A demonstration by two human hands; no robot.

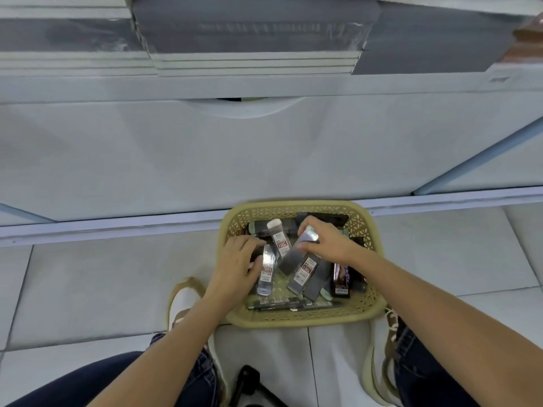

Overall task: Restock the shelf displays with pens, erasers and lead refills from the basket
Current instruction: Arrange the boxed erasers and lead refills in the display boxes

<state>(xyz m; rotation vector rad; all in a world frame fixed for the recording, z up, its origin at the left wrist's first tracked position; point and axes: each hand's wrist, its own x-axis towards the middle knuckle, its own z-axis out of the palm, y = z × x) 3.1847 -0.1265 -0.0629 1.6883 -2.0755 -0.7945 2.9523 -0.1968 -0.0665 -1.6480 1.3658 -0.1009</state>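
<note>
- Two hands are down in the tan lattice basket [296, 320], which sits on the tiled floor [102, 289] between your shoes, at the foot of a white shelf unit [205, 157].
- Your right hand [326, 242] pinches the upper end of a grey lead refill case [291, 258]. The case's long axis slants from your fingers down and left, toward the basket's middle.
- Your left hand [235, 265] lies against a clear lead refill case [266, 271], with the thumb touching it. Whether the hand actually grips it cannot be told.
- That clear case runs roughly toward and away from you, just right of the left hand, so that hand is the nearer one.
- Black pens [276, 305] lie crosswise along the basket's near wall.
- The shelf surface lies above and ahead, so the grey case probably needs lifting up and forward.
</note>
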